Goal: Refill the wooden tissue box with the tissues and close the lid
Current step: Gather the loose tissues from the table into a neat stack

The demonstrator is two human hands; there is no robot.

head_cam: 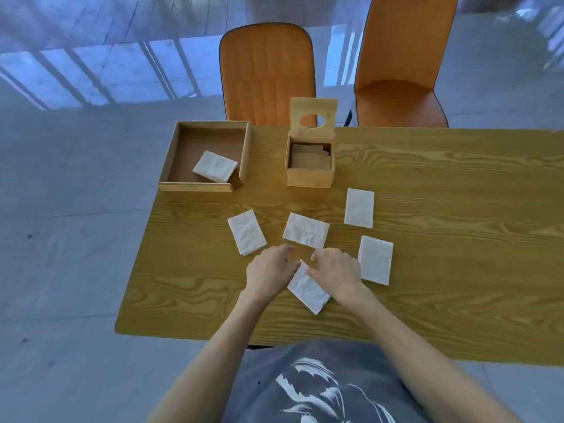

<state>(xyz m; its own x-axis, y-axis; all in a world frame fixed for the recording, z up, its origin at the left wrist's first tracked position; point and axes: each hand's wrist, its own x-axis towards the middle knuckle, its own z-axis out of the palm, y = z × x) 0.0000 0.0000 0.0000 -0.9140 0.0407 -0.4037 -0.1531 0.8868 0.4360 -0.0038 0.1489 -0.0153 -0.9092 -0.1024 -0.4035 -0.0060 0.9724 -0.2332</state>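
Observation:
The small wooden tissue box (309, 178) stands at the table's far middle, its lid (314, 117) with an oval hole raised upright behind it. Several white folded tissues lie on the table: one at the left (246, 232), one in the middle (306, 230), one farther right (359, 208) and one at the near right (375, 260). My left hand (270, 271) and my right hand (334, 270) both touch the nearest tissue (309, 290) at its far corner, fingers curled on its edges.
A larger open wooden tray (172, 157) at the table's far left corner holds one more tissue (215, 166). Two orange chairs (267, 71) (403, 62) stand behind the wooden table (442, 239). The table's left edge lies close to the tray.

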